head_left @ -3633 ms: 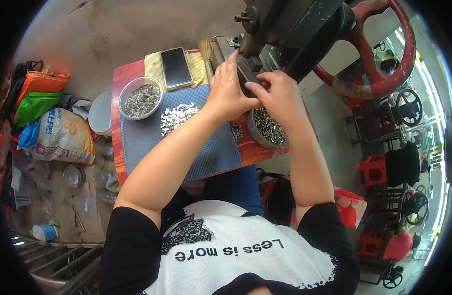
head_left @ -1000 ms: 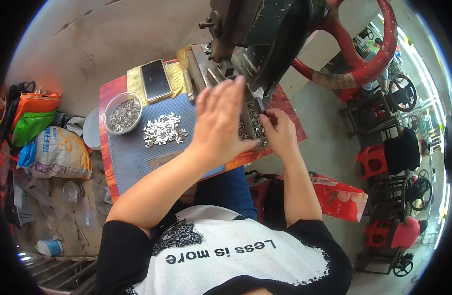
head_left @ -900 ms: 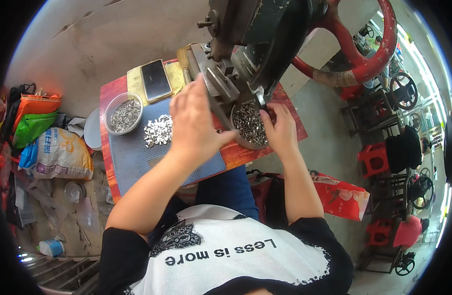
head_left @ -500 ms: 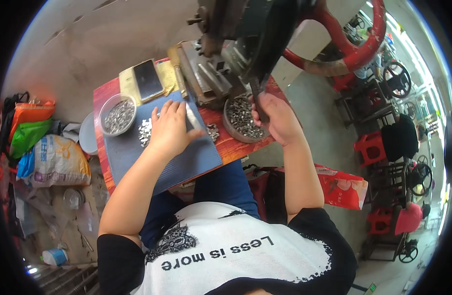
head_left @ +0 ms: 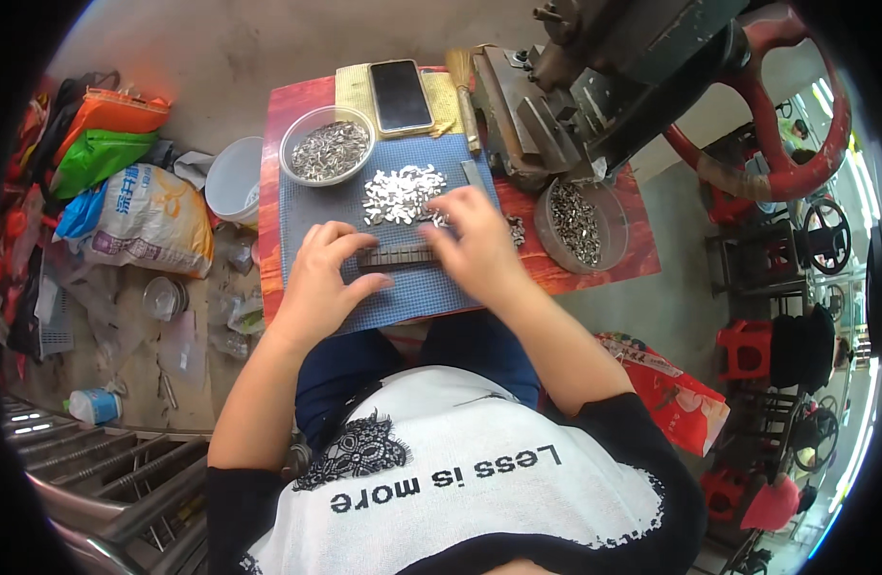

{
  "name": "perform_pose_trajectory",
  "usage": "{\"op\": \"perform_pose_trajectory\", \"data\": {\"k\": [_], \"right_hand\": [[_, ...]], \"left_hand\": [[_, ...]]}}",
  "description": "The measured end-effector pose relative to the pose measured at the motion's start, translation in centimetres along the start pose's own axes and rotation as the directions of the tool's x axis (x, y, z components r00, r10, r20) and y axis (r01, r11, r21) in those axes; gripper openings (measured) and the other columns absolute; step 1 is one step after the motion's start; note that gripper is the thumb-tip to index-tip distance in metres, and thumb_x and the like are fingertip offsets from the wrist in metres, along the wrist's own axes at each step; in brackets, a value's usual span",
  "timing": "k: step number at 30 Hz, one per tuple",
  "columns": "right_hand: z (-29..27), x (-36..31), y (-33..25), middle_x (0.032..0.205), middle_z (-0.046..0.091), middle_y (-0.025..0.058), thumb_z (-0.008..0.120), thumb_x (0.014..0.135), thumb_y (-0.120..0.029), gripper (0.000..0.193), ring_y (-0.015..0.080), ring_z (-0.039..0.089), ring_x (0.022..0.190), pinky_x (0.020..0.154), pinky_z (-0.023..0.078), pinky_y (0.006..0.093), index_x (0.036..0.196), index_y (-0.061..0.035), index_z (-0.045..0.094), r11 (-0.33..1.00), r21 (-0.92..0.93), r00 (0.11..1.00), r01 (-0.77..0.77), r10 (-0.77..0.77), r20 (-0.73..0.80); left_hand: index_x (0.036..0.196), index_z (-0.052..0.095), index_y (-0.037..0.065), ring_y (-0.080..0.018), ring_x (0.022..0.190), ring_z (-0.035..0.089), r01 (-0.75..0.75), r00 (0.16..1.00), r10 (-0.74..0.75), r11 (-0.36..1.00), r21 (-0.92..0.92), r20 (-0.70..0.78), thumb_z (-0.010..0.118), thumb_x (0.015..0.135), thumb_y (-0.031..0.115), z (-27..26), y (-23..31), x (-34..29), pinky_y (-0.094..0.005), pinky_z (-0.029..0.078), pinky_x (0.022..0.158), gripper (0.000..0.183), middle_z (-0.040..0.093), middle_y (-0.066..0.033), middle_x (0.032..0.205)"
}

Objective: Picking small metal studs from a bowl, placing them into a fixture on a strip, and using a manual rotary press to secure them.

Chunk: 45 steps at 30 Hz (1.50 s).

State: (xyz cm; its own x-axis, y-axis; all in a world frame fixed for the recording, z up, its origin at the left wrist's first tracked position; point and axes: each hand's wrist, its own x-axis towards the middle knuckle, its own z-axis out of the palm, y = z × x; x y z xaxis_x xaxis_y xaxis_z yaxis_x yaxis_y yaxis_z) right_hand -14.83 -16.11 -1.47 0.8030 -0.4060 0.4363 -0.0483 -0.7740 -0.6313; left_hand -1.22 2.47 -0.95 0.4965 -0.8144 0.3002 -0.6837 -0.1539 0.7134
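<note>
On the blue ribbed mat (head_left: 307, 225) lies a dark slotted bar (head_left: 400, 256) with small metal pieces along it. My left hand (head_left: 316, 278) is at the bar's left end, index finger and thumb apart on either side of it. My right hand (head_left: 479, 244) reaches over its right end, with thumb and fingers apart; the fingertips are slightly blurred beside a loose heap of small silvery metal pieces (head_left: 403, 192). I cannot make out any piece between them. Behind the heap stands a clear round tub (head_left: 286, 158) of similar pieces.
A hand press (head_left: 642, 81) with a red wheel (head_left: 748, 182) rises at the back right. Below it sits a round container (head_left: 618, 235) of metal pieces. A phone (head_left: 401, 96) and brush (head_left: 463, 96) lie at the back. Bags (head_left: 139, 216) and a white bucket (head_left: 225, 182) stand left.
My right hand has left the press and come to the mat; the dark bar it held now lies there. My left hand has drawn back from the heap. The view has shifted.
</note>
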Motion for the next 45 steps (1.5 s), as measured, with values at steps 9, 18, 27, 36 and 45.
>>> {"op": "perform_pose_trajectory", "data": {"k": [9,18,27,36,45], "right_hand": [[1.2,2.7,0.5,0.103,0.063,0.016,0.073,0.082,-0.004,0.031,0.034,0.066,0.086,0.08,0.053,0.0402,0.111,0.002,0.067,0.983,-0.179,0.991,0.027,-0.003,0.131],[3.2,6.2,-0.1,0.097,0.065,0.017,0.072,0.082,-0.003,0.019,0.0366,0.066,0.086,0.079,0.054,0.0417,0.1,0.0001,0.071,0.983,-0.172,0.975,0.065,-0.026,0.219],[1.0,4.4,-0.6,0.095,0.063,0.0138,0.075,0.082,-0.011,0.013,0.0339,0.064,0.087,0.08,0.052,0.0425,0.094,-0.0064,0.073,0.993,-0.046,0.947,0.105,-0.086,0.311],[-1.5,3.0,-1.0,0.087,0.07,0.0053,0.072,0.087,-0.01,0.014,0.011,0.06,0.074,0.069,0.049,0.0269,0.1,-0.0031,0.071,0.951,0.15,0.922,-0.27,0.21,0.326],[-2.9,-0.2,1.1,0.097,0.064,0.0109,0.072,0.084,-0.008,0.012,0.026,0.065,0.086,0.078,0.053,0.0347,0.092,0.0,0.067,0.993,0.114,0.95,0.02,-0.054,0.306]], "left_hand": [[0.096,0.073,0.009,-0.0291,0.1,0.057,-0.018,0.999,0.022,0.996,0.086,-0.046,0.082,0.075,0.018,1.3,-0.7,-0.4,-0.0409,0.044,0.091,0.025,0.061,-0.0074,0.099],[0.098,0.073,0.009,-0.0286,0.101,0.056,-0.029,0.999,0.032,0.996,0.084,-0.033,0.082,0.076,0.02,1.2,-0.9,-0.6,-0.0406,0.043,0.092,0.026,0.061,-0.0072,0.101],[0.103,0.068,-0.001,-0.0187,0.078,0.064,0.078,0.979,-0.097,0.991,-0.105,-0.181,0.069,0.088,0.003,0.2,-2.1,1.1,-0.0298,0.051,0.071,0.015,0.064,-0.0105,0.093],[0.091,0.073,0.004,-0.0285,0.084,0.065,0.137,0.988,-0.132,0.989,0.062,-0.08,0.075,0.083,0.009,0.9,-2.5,3.3,-0.0377,0.052,0.076,0.009,0.065,-0.0102,0.092],[0.094,0.071,0.003,-0.0291,0.091,0.064,0.146,0.989,-0.147,0.988,0.045,0.019,0.074,0.084,0.011,-0.3,-2.0,3.3,-0.0387,0.052,0.08,0.012,0.063,-0.0129,0.104]]}}
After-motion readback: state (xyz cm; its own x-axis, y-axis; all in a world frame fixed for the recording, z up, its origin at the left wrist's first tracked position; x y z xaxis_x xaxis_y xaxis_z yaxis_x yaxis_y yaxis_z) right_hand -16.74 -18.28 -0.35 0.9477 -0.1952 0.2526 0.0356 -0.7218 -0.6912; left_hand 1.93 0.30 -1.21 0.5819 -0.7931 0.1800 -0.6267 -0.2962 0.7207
